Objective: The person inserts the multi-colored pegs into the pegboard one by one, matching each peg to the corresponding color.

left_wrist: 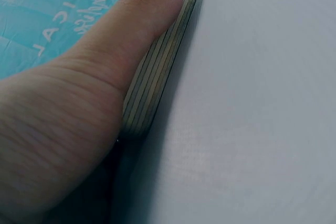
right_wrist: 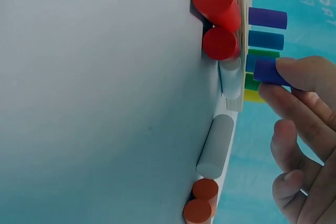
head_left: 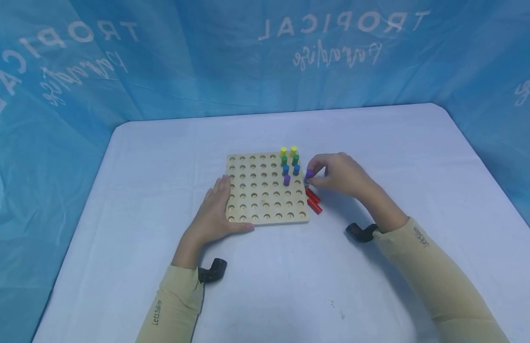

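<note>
beige sleeves [head_left: 436, 276] are lying nearest us. our right hand [head_left: 342, 174] is pinching a purple peg [head_left: 309, 174]. we are holding it just right of the pegboard [head_left: 259, 189], its long axis running nearly parallel to the standing pegs [head_left: 286, 170], a bare hole [head_left: 297, 182] lying to its left. our left hand [head_left: 210, 212] is touching the board's left edge, fingers extended. we are seeing pale layered wood, round holes, and smooth cylindrical red pegs [head_left: 314, 206] lying on white cloth [head_left: 273, 271].

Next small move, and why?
I'd probably have the right hand shift its purple cylindrical peg left, over the round hole beside the standing purple peg: that hole looks empty, while yellow pegs, green pegs and blue pegs stand in pairs.
</note>
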`<state>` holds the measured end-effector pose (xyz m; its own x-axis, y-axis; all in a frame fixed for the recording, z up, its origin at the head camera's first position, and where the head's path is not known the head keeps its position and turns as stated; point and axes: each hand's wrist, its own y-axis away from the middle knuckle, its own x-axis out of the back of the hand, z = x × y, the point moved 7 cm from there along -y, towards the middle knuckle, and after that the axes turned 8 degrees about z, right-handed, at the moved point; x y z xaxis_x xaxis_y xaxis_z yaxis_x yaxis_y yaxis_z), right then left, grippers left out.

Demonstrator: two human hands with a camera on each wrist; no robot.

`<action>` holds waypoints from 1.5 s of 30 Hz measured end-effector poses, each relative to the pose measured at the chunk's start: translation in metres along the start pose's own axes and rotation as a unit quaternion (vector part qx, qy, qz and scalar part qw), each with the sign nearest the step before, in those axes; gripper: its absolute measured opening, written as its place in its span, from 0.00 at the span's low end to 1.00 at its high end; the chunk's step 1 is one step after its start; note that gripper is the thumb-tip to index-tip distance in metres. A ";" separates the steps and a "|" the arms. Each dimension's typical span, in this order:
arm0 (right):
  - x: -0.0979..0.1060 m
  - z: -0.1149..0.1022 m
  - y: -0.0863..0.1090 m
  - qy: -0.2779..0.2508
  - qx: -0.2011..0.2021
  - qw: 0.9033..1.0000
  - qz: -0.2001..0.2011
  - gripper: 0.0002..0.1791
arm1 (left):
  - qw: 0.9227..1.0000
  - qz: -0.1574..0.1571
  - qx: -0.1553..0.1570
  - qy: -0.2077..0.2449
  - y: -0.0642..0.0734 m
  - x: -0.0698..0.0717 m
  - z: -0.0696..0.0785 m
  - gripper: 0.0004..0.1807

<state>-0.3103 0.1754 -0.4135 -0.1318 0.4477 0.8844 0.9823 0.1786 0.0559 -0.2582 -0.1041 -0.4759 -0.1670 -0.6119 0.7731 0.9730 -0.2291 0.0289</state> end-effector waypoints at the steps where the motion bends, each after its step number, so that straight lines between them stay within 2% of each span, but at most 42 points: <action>1: 0.000 -0.001 0.000 -0.003 -0.001 1.000 0.000 0.11 | 1.000 0.000 -0.001 0.001 0.000 0.000 0.000 0.80; 9: -0.008 -0.009 -0.005 -0.024 0.012 1.000 -0.007 0.10 | 1.000 0.001 0.001 0.002 0.001 0.001 0.000 0.80; 26: -0.014 -0.016 -0.007 -0.023 0.035 0.999 -0.008 0.10 | 1.000 -0.002 0.002 0.003 0.001 0.001 0.000 0.80; 45: -0.018 -0.016 -0.007 -0.009 0.030 0.999 -0.018 0.13 | 1.000 -0.004 0.007 0.001 0.002 0.002 0.002 0.80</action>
<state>-0.3127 0.1521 -0.4223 -0.1697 0.4560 0.8737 0.9672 0.2472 0.0588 -0.2564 -0.1046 -0.4732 -0.1755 -0.6114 0.7717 0.9737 -0.2233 0.0445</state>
